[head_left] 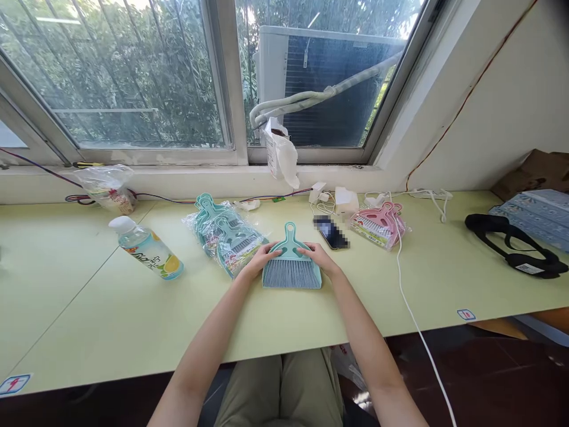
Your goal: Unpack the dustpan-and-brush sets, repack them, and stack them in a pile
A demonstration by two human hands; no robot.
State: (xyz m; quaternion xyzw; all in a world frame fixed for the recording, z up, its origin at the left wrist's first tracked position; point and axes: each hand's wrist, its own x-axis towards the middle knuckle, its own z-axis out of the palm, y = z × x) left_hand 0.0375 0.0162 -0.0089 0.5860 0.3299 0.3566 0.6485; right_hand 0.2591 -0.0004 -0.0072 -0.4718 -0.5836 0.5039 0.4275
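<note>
A small teal hand brush (291, 274) with grey bristles lies bristles toward me near the middle of the table, nested in a matching teal dustpan (320, 283). Its looped handle points at the window. My left hand (262, 260) grips the set by its left shoulder, thumb on top. On the opposite shoulder, my right hand (322, 258) holds it the same way. Both hands' undersides are hidden. Just left of my left hand are several teal brush sets in clear plastic (237, 240). A phone (331, 232) lies beyond my right hand.
A drink bottle (149, 252) stands on the left, a plastic bag (109, 184) behind it. Pink packaged brush sets (377, 224) lie right, crossed by a white cable (405, 293). Farther right are a black strap-like device (515, 249) and blue packs (533, 213). Chargers (317, 193) sit beneath the window.
</note>
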